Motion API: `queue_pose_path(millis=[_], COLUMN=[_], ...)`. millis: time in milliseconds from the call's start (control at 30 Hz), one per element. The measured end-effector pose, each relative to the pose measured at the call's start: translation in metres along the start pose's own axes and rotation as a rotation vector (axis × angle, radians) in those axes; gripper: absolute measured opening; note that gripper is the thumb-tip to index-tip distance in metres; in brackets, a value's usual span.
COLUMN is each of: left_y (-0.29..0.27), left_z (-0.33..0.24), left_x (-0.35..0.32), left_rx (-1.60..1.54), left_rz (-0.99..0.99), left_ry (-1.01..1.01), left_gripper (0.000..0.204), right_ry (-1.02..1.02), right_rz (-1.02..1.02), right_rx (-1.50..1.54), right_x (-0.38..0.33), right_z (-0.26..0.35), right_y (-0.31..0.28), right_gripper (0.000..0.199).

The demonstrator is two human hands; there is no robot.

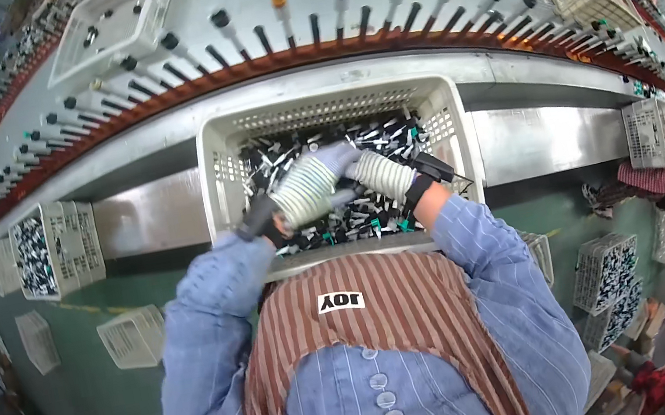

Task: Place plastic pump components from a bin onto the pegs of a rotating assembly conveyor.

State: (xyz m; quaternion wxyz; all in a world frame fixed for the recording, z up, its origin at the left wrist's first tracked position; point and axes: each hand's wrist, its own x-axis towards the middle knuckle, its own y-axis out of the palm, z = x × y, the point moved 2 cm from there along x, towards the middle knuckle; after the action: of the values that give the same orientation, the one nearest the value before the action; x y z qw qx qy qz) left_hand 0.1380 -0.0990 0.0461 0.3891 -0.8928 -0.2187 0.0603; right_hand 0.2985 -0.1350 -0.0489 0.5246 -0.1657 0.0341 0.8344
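Observation:
A white plastic basket (206,172) in front of me holds a heap of small caps or tube-like parts (383,138) in black, white and green. Both my hands are over this heap, in pale gloves with striped cuffs. My left hand (314,179) is smeared by motion, its fingers reaching toward the right hand. Close beside it, my right hand (370,170) points inward, and the fingertips of both hands meet or overlap. What lies between the fingers is hidden. A dark band circles each wrist.
Beyond the basket runs a conveyor (297,55) with upright pegs, several topped with black, white or orange parts. A white tray (110,29) lies on the far surface. Filled crates (72,244) stand at left and right, and a white crate (133,338) sits on the green floor.

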Motion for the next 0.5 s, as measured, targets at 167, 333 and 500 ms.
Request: queue_pose_path(millis=[167,333,500], left_y=[0.031,0.047,0.001], left_z=[-0.006,0.005,0.023], left_x=[0.014,0.036,0.081], left_rx=[0.081,-0.186,-0.338], left_rz=[-0.181,0.066,-0.227], left_ry=[0.038,-0.377,-0.359], left_gripper=[0.065,0.024,0.019], right_ry=[-0.330,-0.183,-0.257], right_rz=[-0.029,-0.333,-1.260], right_rx=[-0.133,-0.137,-0.794], right_x=[-0.050,-0.111,-0.175], right_z=[0.024,0.052,0.052], right_y=[-0.013,-0.050,-0.084], right_gripper=[0.039,0.045,0.042])
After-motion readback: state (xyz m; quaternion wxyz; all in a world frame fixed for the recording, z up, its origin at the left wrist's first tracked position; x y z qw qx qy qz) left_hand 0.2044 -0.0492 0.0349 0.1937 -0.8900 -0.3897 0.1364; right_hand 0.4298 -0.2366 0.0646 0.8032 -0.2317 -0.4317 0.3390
